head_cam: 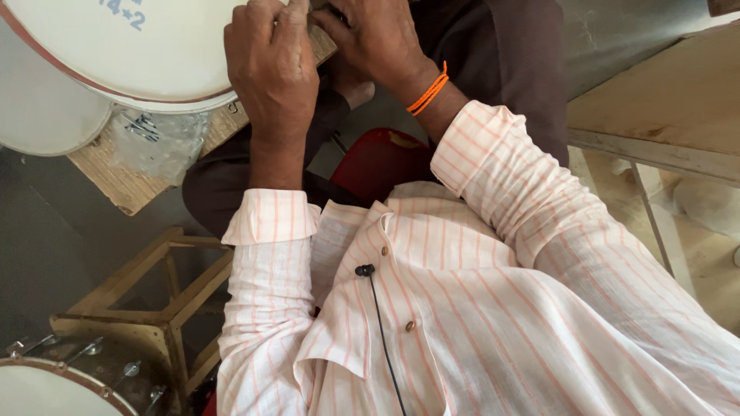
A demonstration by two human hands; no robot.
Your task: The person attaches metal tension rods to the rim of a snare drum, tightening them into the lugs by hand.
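1. Workshop floor, grey; wooden stool (154,296) at lower left, drum (69,381) beside it.
2. Board (127,181) carries white drumhead (146,54) and clear plastic bag (158,142); contents unclear.
3. Left hand (270,65): fingers curled over board edge.
4. Right hand (374,38): fingers bent; grasp hidden.

drum (146,46) on board (116,173) – left of hands | stool (146,308) below – second drum (62,385) bottom-left

The scene is lit softly and evenly by daylight; the striped white cotton shirt (478,308) is rendered sharp, shadows stay faint.
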